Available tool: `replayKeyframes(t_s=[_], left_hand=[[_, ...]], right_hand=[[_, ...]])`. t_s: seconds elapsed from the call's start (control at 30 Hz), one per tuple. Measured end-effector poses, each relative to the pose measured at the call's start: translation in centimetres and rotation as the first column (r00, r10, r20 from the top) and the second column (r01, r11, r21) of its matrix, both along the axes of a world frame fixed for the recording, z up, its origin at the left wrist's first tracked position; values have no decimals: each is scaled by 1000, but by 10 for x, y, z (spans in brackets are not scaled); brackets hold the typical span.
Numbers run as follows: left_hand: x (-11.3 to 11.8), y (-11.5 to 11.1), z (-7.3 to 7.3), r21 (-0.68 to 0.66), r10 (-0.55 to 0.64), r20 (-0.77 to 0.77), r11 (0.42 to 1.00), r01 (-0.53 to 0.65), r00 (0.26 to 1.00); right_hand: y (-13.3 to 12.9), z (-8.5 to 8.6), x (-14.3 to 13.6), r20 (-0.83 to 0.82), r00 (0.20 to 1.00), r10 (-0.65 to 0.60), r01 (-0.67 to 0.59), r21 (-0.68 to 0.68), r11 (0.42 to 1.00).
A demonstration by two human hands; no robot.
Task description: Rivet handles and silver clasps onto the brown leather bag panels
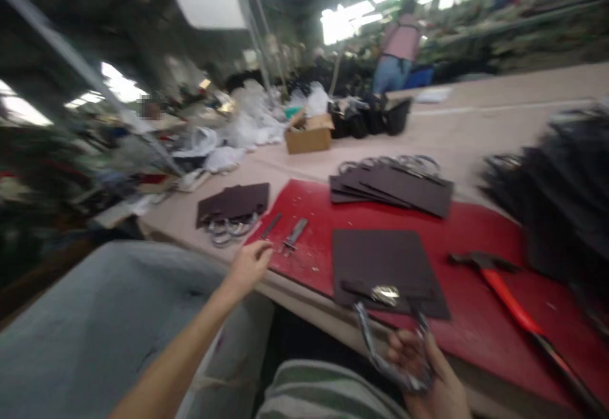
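Observation:
A dark brown bag panel point(383, 257) lies on the red mat, with a shiny metal clasp point(385, 294) near its front edge. A loop handle point(368, 336), seemingly wrapped in clear film, hangs from it over the table edge. My right hand point(423, 362) has its fingers closed around this handle. My left hand point(248, 270) is at the mat's front left edge, its fingers loosely curved and apart, with nothing visible in them. Just beyond it lie a thin dark tool point(271, 225) and a wider metal tool point(295, 233), both slightly blurred.
A red-handled hammer point(504, 292) rests on the red mat point(309, 206) at the right. Stacked brown panels with handles point(394, 184) lie behind, others point(233, 206) at left. A dark pile point(571, 197) stands far right. Beyond are a cardboard box point(309, 136) and a person point(399, 47).

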State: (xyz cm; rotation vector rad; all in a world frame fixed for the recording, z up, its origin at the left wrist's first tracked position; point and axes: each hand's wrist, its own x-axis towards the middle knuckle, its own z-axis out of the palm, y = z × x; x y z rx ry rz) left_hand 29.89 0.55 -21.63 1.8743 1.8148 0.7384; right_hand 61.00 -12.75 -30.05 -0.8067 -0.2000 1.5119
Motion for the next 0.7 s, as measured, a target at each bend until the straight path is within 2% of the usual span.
replayKeyframes(t_s=[0.1,0.27,0.37,0.43,0.5,0.7], left_hand=[[28,5,-7,96,-87,3,992,86,996],[76,-9,-9,139,-247,-99,956,259,964],[90,-7,-16,134,-294,-130,941,310,947],[88,-1,-21,151,-283,-137,941,303,949],[76,8,-26,191,-228,-149,948,254,962],[15,49,-27,226,44,-219,974,7,975]], right_hand=[[-25,0,5,-9,994,-108,105,-180,978],[-25,3,-2,27,984,-174,175,-193,965],[-27,1,-5,75,976,-203,214,-179,960],[-28,-1,-7,130,962,-241,261,-172,950],[-26,0,-11,183,944,-275,307,-173,936],[-17,10,-17,282,911,-301,371,-239,898]])
